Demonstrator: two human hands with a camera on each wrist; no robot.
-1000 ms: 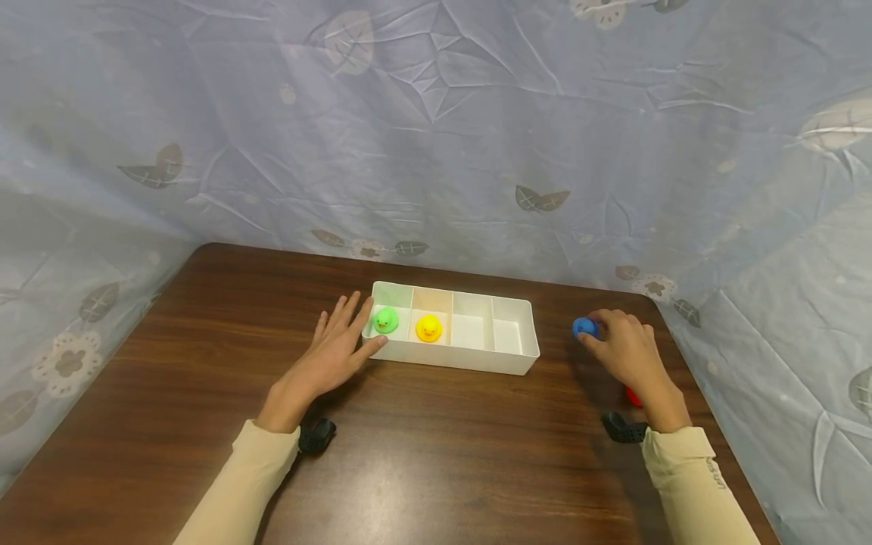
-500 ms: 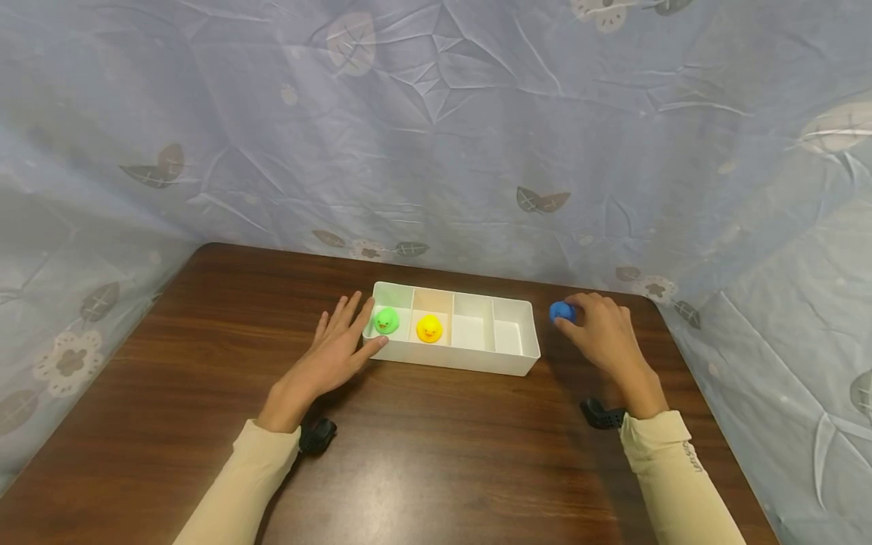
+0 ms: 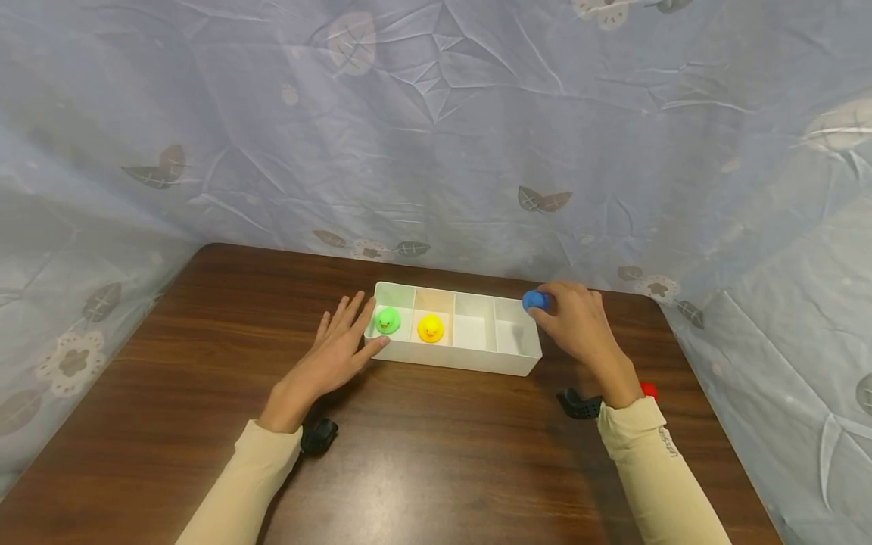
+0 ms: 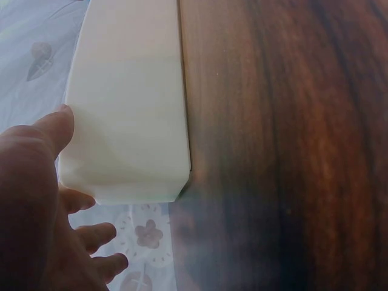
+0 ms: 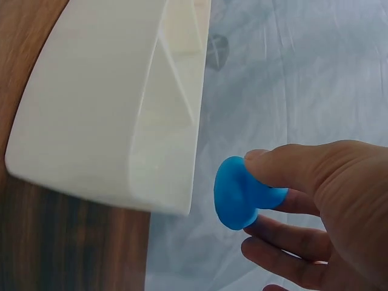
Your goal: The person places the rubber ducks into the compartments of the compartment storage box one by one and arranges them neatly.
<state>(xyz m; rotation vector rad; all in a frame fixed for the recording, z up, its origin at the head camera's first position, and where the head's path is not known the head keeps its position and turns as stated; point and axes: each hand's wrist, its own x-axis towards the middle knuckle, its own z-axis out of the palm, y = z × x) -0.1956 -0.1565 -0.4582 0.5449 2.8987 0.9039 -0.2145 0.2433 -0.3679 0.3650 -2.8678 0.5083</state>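
Note:
In the head view a white box with several compartments stands on the table. A green rubber duck sits in its leftmost compartment, and a yellow rubber duck in the one beside it. My left hand rests at the box's left end, fingers spread, thumb at the near rim; the left wrist view shows that thumb against the box wall. Between thumb and fingers, my right hand pinches a blue rubber duck above the box's right end. The duck's rear is partly covered by the fingers.
A red object lies on the brown wooden table, partly hidden behind the right wrist. Patterned cloth hangs behind the table and along both sides. A black wrist camera sits at the right cuff.
My right hand has carried the blue duck leftward and away from me, from the table's right side to the box's right end. The left hand and the box have stayed put.

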